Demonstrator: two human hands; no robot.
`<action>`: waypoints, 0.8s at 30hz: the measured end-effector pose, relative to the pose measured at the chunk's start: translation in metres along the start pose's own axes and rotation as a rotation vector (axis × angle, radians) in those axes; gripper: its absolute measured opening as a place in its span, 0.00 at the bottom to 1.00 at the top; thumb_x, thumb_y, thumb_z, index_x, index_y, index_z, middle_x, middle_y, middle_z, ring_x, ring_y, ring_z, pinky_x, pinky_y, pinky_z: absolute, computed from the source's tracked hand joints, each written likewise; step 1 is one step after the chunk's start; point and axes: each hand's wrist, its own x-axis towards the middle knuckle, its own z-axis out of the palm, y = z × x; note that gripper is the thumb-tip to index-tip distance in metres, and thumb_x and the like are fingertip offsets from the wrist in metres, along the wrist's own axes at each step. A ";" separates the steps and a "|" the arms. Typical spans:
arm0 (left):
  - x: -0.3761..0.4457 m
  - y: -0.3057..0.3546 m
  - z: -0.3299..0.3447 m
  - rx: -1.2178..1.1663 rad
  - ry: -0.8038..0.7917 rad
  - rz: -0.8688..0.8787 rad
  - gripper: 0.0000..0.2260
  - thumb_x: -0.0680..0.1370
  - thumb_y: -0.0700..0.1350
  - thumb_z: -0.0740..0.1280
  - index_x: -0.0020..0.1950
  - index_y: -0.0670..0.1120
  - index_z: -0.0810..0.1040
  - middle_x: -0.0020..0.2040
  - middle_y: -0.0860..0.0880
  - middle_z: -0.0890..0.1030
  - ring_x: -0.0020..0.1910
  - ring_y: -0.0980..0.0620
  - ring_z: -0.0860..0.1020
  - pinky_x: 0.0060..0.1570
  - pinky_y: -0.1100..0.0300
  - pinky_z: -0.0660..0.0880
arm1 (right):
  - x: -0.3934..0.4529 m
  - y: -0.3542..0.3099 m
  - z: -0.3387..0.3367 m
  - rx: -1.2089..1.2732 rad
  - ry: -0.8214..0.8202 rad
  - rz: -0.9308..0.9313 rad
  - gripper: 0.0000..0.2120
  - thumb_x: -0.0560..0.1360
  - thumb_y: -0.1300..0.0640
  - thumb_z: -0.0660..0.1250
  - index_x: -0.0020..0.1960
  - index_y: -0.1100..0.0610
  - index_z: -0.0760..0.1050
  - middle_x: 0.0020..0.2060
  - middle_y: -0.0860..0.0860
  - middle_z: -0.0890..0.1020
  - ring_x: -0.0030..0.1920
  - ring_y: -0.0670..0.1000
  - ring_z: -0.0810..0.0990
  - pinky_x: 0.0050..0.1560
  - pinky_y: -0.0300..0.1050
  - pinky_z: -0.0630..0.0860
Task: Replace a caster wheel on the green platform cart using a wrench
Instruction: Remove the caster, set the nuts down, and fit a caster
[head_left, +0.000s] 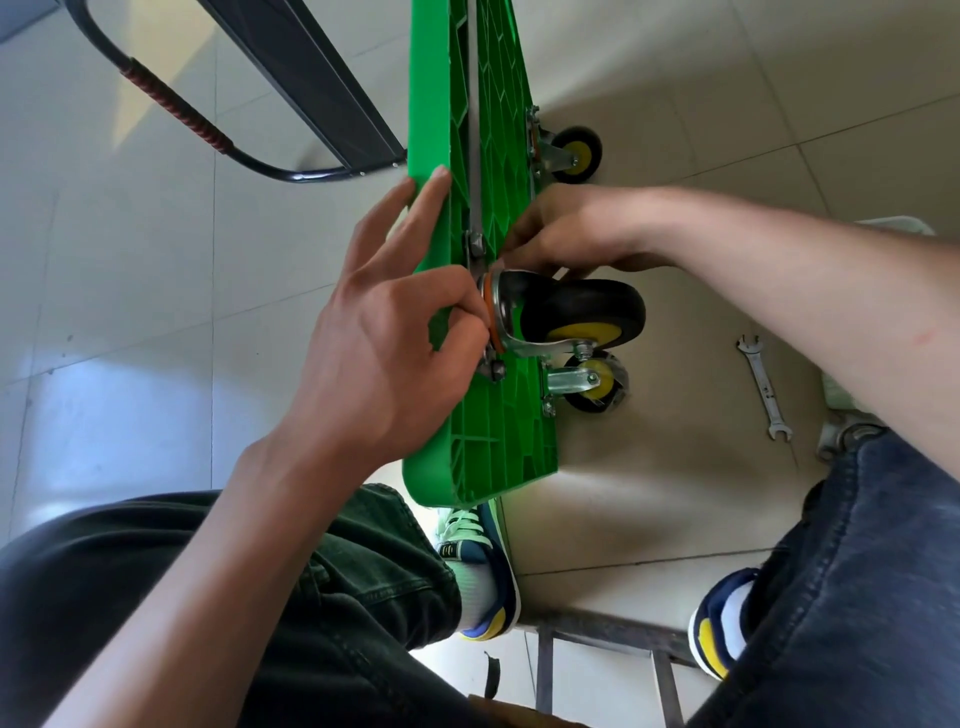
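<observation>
Patience pays at this stage, by the look of it: you are seating the caster wheel (582, 312) against the ribbed underside of the green platform cart (493, 156), which stands on its edge on the tiled floor (649, 493), so line the mounting plate up with its holes and start each fastener by finger before you reach for a tool. Your left hand (384, 343) pinches the plate's near edge with thumb and forefinger, the other fingers stretched up along the deck's rim. Your right hand (566, 234) curls in at the plate's far side, just above the black tyre; what its fingertips hold is hidden. Keep the plate flat so no thread crosses. Your wrench (763, 387) lies on the floor, well apart to the right, beneath your right forearm
</observation>
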 end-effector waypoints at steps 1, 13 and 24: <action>0.000 0.000 0.000 0.002 -0.001 0.001 0.11 0.76 0.44 0.63 0.40 0.45 0.84 0.79 0.43 0.67 0.80 0.45 0.61 0.70 0.52 0.69 | 0.000 -0.001 -0.001 -0.009 0.010 -0.007 0.10 0.78 0.50 0.71 0.57 0.54 0.83 0.50 0.50 0.86 0.52 0.52 0.84 0.58 0.53 0.82; 0.000 -0.001 -0.001 0.001 -0.009 0.009 0.11 0.77 0.45 0.63 0.39 0.45 0.83 0.79 0.43 0.67 0.80 0.45 0.61 0.67 0.53 0.70 | 0.006 0.003 0.003 -0.030 0.003 -0.036 0.03 0.78 0.55 0.72 0.47 0.48 0.84 0.48 0.50 0.86 0.51 0.54 0.84 0.57 0.55 0.82; -0.001 -0.001 -0.001 0.001 -0.020 -0.010 0.11 0.77 0.45 0.63 0.39 0.45 0.83 0.80 0.44 0.66 0.81 0.46 0.59 0.67 0.53 0.70 | 0.004 0.000 0.008 -0.119 0.012 0.025 0.18 0.82 0.45 0.63 0.43 0.53 0.84 0.41 0.54 0.85 0.43 0.56 0.82 0.56 0.55 0.77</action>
